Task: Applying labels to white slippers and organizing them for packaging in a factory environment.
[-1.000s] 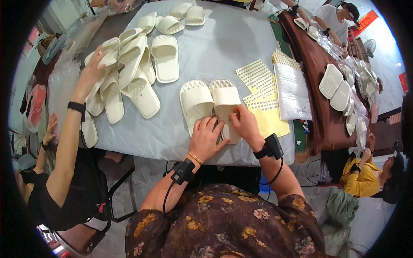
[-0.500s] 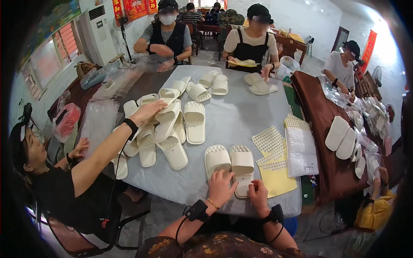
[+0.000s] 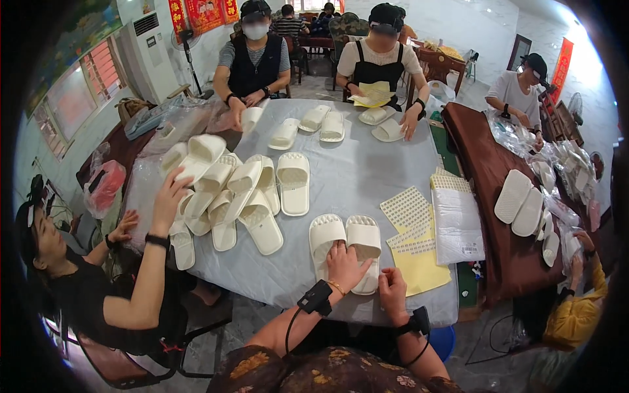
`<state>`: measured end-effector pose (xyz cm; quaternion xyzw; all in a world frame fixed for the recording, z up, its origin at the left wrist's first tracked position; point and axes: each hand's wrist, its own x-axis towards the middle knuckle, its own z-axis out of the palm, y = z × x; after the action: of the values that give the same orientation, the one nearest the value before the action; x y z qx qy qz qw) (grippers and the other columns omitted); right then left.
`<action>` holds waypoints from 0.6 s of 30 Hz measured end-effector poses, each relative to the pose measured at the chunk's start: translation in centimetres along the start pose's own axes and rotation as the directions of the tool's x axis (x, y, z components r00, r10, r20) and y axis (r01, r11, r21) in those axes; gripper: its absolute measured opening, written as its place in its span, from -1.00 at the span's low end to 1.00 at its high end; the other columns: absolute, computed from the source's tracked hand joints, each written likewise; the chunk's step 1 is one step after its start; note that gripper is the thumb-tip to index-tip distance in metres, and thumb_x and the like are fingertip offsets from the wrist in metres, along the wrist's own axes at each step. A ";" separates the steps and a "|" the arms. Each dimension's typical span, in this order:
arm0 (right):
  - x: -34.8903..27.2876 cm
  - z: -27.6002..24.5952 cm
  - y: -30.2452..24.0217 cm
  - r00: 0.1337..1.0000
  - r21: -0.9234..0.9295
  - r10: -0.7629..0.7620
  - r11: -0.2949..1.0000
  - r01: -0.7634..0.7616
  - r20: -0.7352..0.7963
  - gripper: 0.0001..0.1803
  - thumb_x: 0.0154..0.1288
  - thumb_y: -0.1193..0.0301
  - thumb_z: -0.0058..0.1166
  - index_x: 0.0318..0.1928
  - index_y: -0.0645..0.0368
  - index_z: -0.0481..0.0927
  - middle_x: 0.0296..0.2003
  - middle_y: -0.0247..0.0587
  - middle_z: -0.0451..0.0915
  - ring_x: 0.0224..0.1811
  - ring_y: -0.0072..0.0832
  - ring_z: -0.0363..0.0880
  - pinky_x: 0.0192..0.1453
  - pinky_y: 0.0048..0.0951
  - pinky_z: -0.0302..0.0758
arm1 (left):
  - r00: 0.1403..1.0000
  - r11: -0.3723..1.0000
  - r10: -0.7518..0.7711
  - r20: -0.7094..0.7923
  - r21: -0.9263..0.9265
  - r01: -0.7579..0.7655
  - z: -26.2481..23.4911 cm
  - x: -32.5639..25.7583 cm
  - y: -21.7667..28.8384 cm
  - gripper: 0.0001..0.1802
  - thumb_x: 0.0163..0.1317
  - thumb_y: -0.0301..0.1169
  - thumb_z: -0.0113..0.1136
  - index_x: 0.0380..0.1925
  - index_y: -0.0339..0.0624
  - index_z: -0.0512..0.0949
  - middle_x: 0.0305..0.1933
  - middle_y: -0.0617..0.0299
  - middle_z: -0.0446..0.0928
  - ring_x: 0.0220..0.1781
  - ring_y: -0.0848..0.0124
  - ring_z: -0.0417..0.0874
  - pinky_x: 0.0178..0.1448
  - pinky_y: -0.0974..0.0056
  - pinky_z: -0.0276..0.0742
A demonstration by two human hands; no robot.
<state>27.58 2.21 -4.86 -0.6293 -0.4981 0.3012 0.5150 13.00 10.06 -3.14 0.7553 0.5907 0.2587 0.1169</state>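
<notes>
A pair of cream slide slippers stands side by side in front of me, the left slipper [image 3: 325,230] and the right slipper [image 3: 364,237], toes pointing away. My left hand [image 3: 347,267] lies over them with its fingers stretched out and thumb apart; the fingertips touch where the two straps meet. Beside the right slipper's heel, my right hand [image 3: 393,288] is curled closed, thumb against fingers; whatever it may hold is hidden. Right of the slippers lie yellow sticker sheets [image 3: 419,262] with rows of small white labels.
A white padded packet [image 3: 457,226] lies beyond the sheets. More cream slippers [image 3: 262,226] are heaped at left, where a co-worker's hand [image 3: 171,196] lifts one. Opposite, two people handle slippers and a yellow sheet [image 3: 373,95]. A brown-covered table [image 3: 481,177] stands at right.
My left hand has moved forward from the insoles to the straps. My right hand stays nearly in place. The co-worker at left has lifted a slipper off the heap, and one opposite now holds a slipper.
</notes>
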 end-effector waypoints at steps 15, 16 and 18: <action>0.0 0.6 0.5 1.000 0.011 0.023 1.000 -0.023 -0.020 -0.80 0.33 0.45 0.11 -0.10 0.29 0.56 -0.45 -0.25 0.60 -0.44 -0.54 0.52 -0.32 -0.47 0.48 | 0.965 0.989 0.006 -0.262 0.143 0.033 -21.0 13.5 -16.5 -0.38 0.15 -0.01 0.29 -0.02 -0.35 0.57 -0.21 -0.21 0.58 -0.03 -0.11 0.57 0.04 -0.03 0.47; 0.4 0.7 2.0 1.000 0.181 -0.007 0.983 0.012 -0.026 -0.83 0.34 0.50 0.09 -0.10 0.28 0.54 -0.43 -0.38 0.55 -0.51 -0.67 0.44 -0.44 -0.56 0.42 | 0.980 0.992 -0.028 -0.198 0.113 0.051 -20.8 13.7 -17.2 -0.33 0.19 -0.06 0.27 0.16 -0.34 0.48 -0.07 -0.26 0.56 0.01 -0.13 0.57 0.14 -0.01 0.47; 1.3 -1.3 1.7 0.987 0.306 0.157 0.939 -0.159 0.033 -0.82 0.36 0.42 0.11 -0.10 0.24 0.57 -0.44 -0.34 0.59 -0.45 -0.65 0.49 -0.36 -0.50 0.46 | 0.988 0.981 -0.131 -0.080 0.132 0.140 -19.4 12.7 -16.9 -0.33 0.21 -0.12 0.26 0.22 -0.33 0.44 0.11 -0.32 0.49 0.17 -0.16 0.50 0.26 -0.02 0.40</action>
<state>29.69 3.02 -5.97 -0.5781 -0.3953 0.4180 0.5786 -9.21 24.27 8.14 0.7098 0.6610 0.2356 0.0607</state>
